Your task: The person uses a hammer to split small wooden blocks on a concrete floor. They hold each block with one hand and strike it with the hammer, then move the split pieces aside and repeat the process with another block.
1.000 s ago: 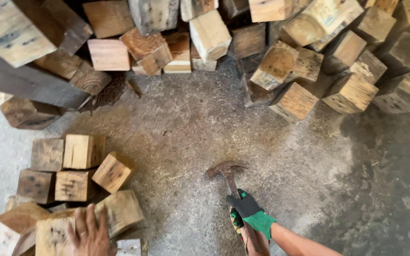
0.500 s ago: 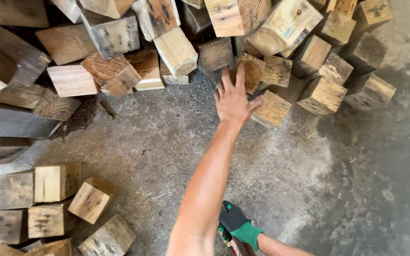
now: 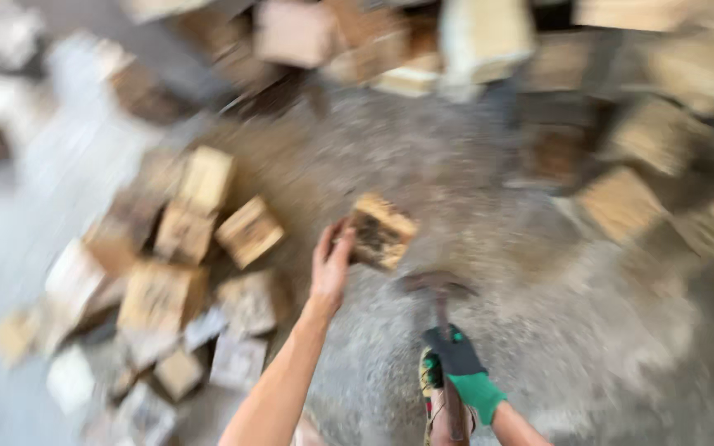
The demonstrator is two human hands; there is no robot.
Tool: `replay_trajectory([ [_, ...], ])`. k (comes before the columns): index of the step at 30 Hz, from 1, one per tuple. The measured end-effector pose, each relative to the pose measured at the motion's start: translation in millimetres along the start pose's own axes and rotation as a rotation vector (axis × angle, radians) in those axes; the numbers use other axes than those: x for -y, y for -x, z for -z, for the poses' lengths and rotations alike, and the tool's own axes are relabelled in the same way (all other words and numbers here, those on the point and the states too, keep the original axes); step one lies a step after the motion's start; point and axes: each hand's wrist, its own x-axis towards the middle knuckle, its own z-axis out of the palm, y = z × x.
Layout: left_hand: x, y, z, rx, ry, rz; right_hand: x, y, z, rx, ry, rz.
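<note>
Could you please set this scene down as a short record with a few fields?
left hand: bare left hand holds a wooden block above the floor
right hand: right hand in a black and green glove, closed on the handle of a hammer
hammer: head near the concrete floor, just below the block
surroundings: stacked blocks at left, a block pile beyond
image: blurred by motion

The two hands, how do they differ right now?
The left hand is bare; the right hand wears a black and green glove. The left hand grips a wood block just above the concrete floor; the right hand grips the handle of a hammer. The left hand reaches further forward; the right hand sits closer to the body. Both are closed on something, and the picture is blurred.
</note>
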Motion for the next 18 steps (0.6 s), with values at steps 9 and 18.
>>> replay_trajectory([
  [9,25.4,73.1,139.4,-0.096,-0.328,-0.182,19.0,-0.4,-7.2,-0.39,1.101,0.802],
  [18,10.1,129.6,183.9,-0.031,-0.361,-0.16,156.1,-90.3,-252.2,0.428,1.101,1.243],
])
